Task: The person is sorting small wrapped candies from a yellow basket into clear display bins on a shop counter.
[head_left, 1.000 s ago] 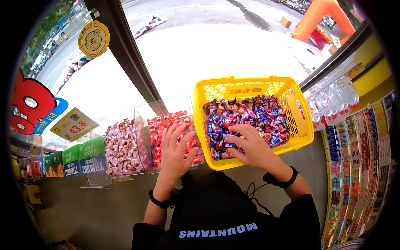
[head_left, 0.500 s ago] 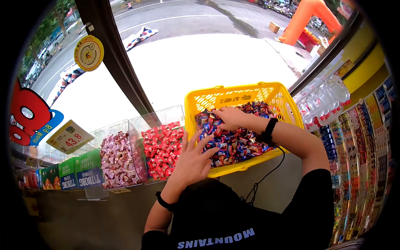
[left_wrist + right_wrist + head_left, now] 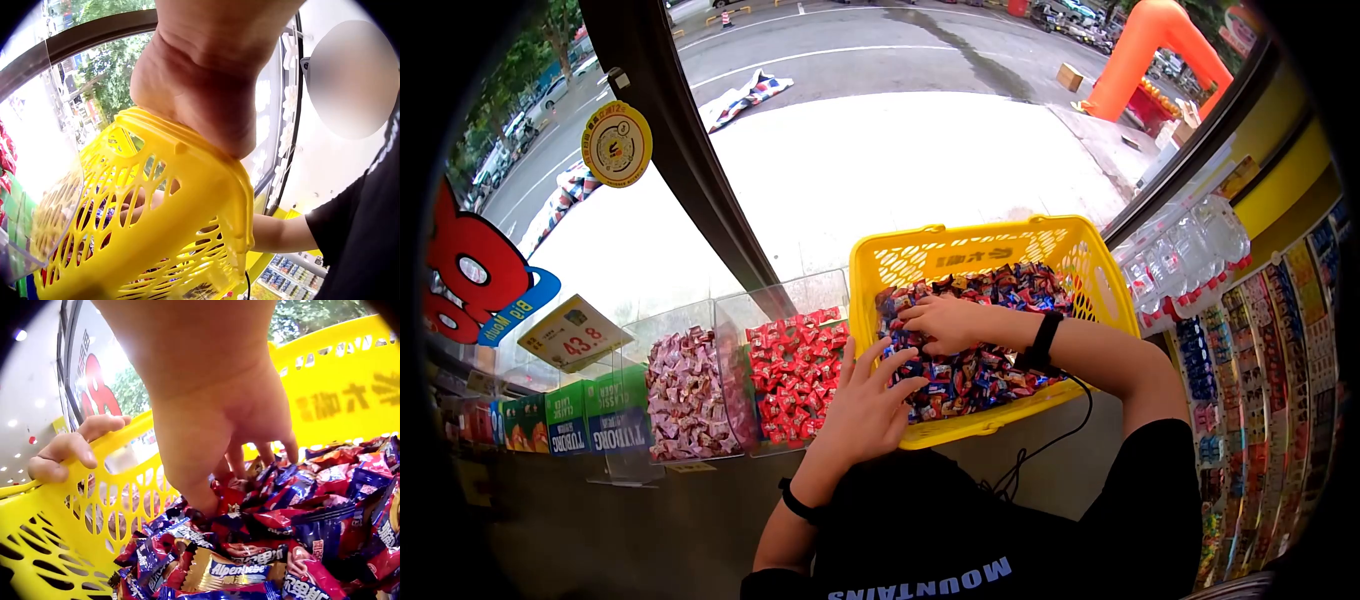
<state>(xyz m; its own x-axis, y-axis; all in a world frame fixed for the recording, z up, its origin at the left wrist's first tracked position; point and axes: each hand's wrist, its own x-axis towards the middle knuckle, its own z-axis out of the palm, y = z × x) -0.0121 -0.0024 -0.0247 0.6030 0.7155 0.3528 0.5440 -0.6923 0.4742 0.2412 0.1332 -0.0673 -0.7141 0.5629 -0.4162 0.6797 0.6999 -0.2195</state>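
A yellow plastic basket [image 3: 992, 421] holds a heap of wrapped candies [image 3: 962, 385] in blue, red and gold. My right hand [image 3: 950, 322] reaches down among them near the left side, its fingertips touching the wrappers. In the right wrist view the thumb and some fingertips sink partly out of sight between candies; a gold-ended candy [image 3: 232, 572] lies close below. My left hand [image 3: 865, 412] rests on the basket's left rim, fingers spread in the head view. Its fingers [image 3: 75, 447] reach over the rim in the right wrist view.
Left of the basket stand clear bins of red candies [image 3: 795, 375] and pink candies [image 3: 690, 395], then green beer cartons [image 3: 618, 415]. Bottled water [image 3: 1185, 262] and shelves of packets [image 3: 1250, 400] are on the right. A cable [image 3: 1050, 437] hangs before the basket; windows are behind it.
My right hand has swung left across the candies, its forearm now crossing the basket. The left hand has come from over the red candies to the basket's left rim. The head view has shifted slightly.
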